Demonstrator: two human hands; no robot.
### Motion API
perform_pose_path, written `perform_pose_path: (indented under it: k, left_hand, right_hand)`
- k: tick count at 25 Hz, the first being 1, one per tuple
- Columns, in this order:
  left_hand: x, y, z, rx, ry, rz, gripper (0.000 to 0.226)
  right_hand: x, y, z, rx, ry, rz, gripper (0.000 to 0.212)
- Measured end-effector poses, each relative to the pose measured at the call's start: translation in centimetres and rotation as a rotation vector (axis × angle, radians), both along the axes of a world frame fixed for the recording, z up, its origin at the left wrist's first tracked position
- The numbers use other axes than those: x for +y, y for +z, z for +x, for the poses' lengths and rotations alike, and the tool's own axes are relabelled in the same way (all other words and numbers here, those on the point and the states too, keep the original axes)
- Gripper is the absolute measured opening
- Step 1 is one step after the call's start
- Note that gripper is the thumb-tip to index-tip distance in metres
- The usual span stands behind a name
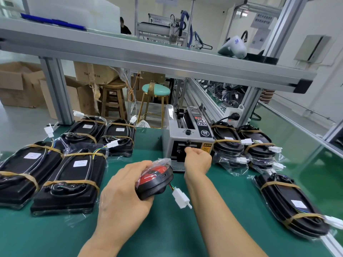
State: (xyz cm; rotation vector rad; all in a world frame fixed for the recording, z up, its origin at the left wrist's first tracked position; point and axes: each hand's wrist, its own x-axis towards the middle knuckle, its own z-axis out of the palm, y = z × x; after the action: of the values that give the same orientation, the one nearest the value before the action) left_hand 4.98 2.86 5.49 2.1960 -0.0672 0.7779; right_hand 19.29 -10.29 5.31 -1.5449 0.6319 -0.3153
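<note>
My left hand (124,190) grips a black lamp unit with a red lens (155,179), wrapped in a clear plastic bag and held just above the green table (219,229). Coloured wires with a white connector (181,198) hang from its right side. My right hand (197,159) reaches forward to the outlet of the grey tape dispenser machine (187,138), its fingers curled and pinching at the mouth. Whether a strip of tape is between the fingers cannot be made out.
Bagged black lamp units bound with brown tape lie in rows at the left (74,175) and stacked at the right (289,203). An aluminium shelf (148,58) spans overhead. Stools (156,91) and cardboard boxes (16,84) stand behind the table.
</note>
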Motion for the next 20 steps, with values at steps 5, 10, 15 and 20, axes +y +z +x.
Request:
perform_pose_path:
  k: [5, 10, 15, 20]
  left_hand:
    - [0.2, 0.1, 0.0, 0.001, 0.002, -0.018, 0.069]
    - [0.1, 0.1, 0.2, 0.008, 0.008, -0.006, 0.068]
    - [0.3, 0.2, 0.1, 0.016, 0.004, -0.050, 0.071]
    - [0.5, 0.3, 0.0, 0.015, -0.001, -0.038, 0.070]
  right_hand:
    - [-1.7, -0.4, -1.0, -0.061, 0.074, 0.207, 0.032]
    - [-3.1, -0.8, -2.0, -0.122, 0.190, -0.097, 0.018]
    - [-1.1, -1.4, -1.0, -0.071, 0.050, -0.563, 0.012]
    - [0.1, -1.4, -0.9, -0.074, -0.041, -0.492, 0.009]
